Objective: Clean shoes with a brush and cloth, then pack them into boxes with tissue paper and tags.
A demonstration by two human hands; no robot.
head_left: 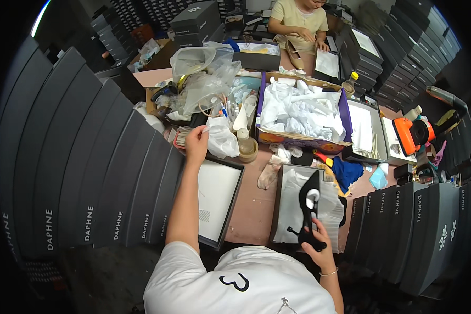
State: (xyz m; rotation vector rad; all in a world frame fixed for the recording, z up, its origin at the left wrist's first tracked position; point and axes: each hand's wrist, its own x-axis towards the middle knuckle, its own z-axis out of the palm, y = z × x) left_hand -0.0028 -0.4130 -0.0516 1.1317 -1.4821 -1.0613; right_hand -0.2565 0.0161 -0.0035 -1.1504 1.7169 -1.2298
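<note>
My left hand (197,145) reaches forward, its fingers closed on the edge of a crumpled white plastic bag (222,140). A black slingback shoe (308,220) with some white inside is gripped at the heel end by my right hand (319,243), toe pointing away from me. Its strap sticks out to the left. Below the shoe is a dark shoebox (274,224) lined with white tissue paper (292,209). A shallow box or lid (234,205) with a white inside lies under my left forearm.
Grey shoebox stacks stand left (68,157) and right (403,230). Ahead are a purple carton (345,118) of crumpled paper, a small bottle (243,136) in a round holder, clear plastic bags (209,78) and an orange tool (411,135). Another person (298,23) sits across the table.
</note>
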